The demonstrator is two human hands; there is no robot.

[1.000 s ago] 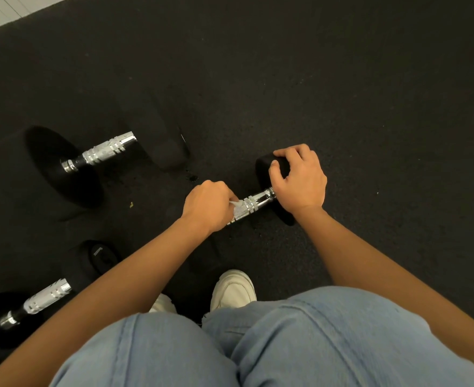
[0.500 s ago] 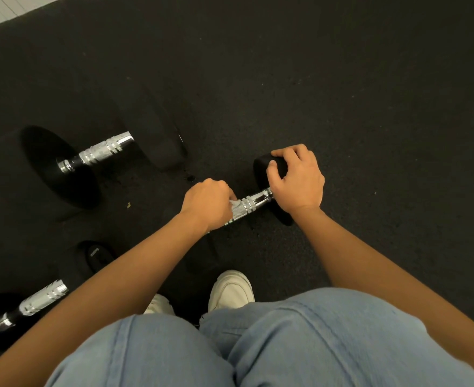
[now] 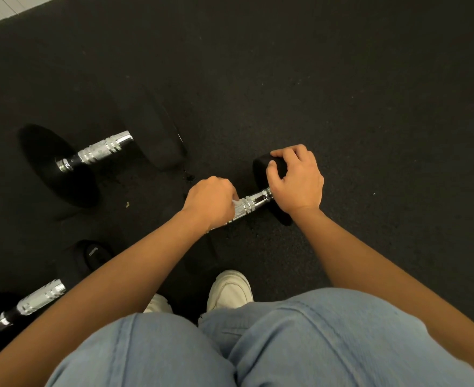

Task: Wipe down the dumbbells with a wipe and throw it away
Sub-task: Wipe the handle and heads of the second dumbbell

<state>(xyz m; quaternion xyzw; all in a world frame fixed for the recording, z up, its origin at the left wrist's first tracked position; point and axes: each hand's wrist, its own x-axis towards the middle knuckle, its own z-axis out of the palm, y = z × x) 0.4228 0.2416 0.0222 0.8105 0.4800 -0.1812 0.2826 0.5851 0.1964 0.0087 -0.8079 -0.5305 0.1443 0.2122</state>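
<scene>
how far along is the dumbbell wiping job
Mid-job. The left hand holds a white wipe on the chrome handle of the small black dumbbell; the right hand grips its far head. Whether the two other chrome-handled dumbbells are wiped can't be told. The wipe isn't binned yet.

Slight slide of left hand (image 3: 210,202) noted, rightward along handle of dumbbell (image 3: 254,201) toward right hand (image 3: 300,180); marginally less chrome exposed between the two. White edge of wipe (image 3: 235,201) showing again at knuckles, after being nearly hidden half a second ago.
</scene>
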